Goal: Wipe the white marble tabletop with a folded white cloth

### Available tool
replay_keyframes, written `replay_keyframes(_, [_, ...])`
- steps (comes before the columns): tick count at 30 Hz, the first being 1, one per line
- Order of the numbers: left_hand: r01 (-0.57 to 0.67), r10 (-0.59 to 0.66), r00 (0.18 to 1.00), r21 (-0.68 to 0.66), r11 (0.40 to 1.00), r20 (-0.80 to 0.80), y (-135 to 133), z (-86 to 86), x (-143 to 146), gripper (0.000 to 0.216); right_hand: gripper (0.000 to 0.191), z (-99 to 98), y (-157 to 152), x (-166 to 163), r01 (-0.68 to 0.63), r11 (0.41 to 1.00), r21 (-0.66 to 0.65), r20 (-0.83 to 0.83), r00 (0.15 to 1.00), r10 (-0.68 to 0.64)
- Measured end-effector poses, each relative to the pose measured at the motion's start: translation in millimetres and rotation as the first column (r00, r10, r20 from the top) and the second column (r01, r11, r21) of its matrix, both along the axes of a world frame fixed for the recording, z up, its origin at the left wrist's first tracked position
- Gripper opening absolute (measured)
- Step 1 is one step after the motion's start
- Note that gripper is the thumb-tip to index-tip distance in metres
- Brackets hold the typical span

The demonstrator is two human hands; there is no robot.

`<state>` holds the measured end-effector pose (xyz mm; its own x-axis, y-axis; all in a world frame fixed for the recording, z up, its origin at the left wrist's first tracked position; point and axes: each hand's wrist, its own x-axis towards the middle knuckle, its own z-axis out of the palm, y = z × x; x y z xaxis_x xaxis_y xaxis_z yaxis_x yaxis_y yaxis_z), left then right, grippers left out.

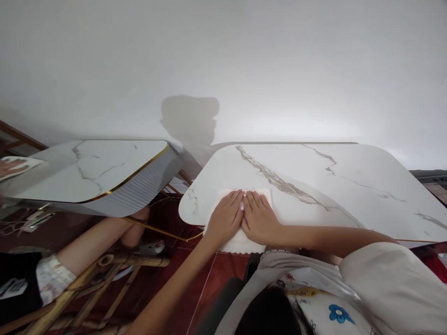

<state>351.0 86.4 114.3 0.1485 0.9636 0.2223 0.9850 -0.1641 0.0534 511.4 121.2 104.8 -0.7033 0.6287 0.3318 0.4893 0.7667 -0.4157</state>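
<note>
Cloth (pixel 240 243), white and folded, lies under both palms at the near left corner of the marble table (pixel 349 186). Left hand (pixel 225 217) and right hand (pixel 259 218) rest flat on it side by side and touching. Their fingers are straight and held together, and they grip nothing. The cloth's near edge seems to reach past the table's rim toward the person's lap. That looks like the weak spot: the top appears smooth, so a pull toward the body could drag the cloth off the rim onto the red floor (pixel 223 274). Uneven pressure from one palm could also skew the fold. To the left, well apart, stands a second table (pixel 101 167) with a gold rim. At its far left another person's hand (pixel 9 167) rests on a second cloth (pixel 30 163), and a bare leg (pixel 94 242) shows below it.
</note>
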Motion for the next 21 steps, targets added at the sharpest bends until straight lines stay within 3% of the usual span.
replay_keyframes(4, [0.057,-0.057,0.998,-0.005,0.998,0.034,15,-5.9,30,0.052,0.060,-6.5,9,29,0.046,0.998,-0.037,0.031,0.999,-0.045])
replay_keyframes(8, [0.045,-0.044,0.995,-0.013,0.999,0.086,46,-3.9,39,0.050,0.062,-7.5,38,34,0.051,0.997,-0.054,0.104,0.994,-0.045])
replay_keyframes(12, [0.041,-0.039,0.986,-0.004,0.999,0.160,97,0.3,30,0.045,0.061,-1.2,91,19,0.055,0.997,-0.057,0.166,0.985,-0.045])
replay_keyframes(16, [0.006,-0.010,0.970,0.017,1.000,0.241,159,-2.4,13,0.040,0.057,4.3,150,-5,0.142,0.984,-0.106,0.198,0.973,-0.119])
replay_keyframes(21, [-0.051,0.035,0.944,0.041,0.998,0.327,221,-7.8,-8,0.044,0.058,-1.8,206,-36,0.240,0.960,-0.143,0.170,0.962,-0.215])
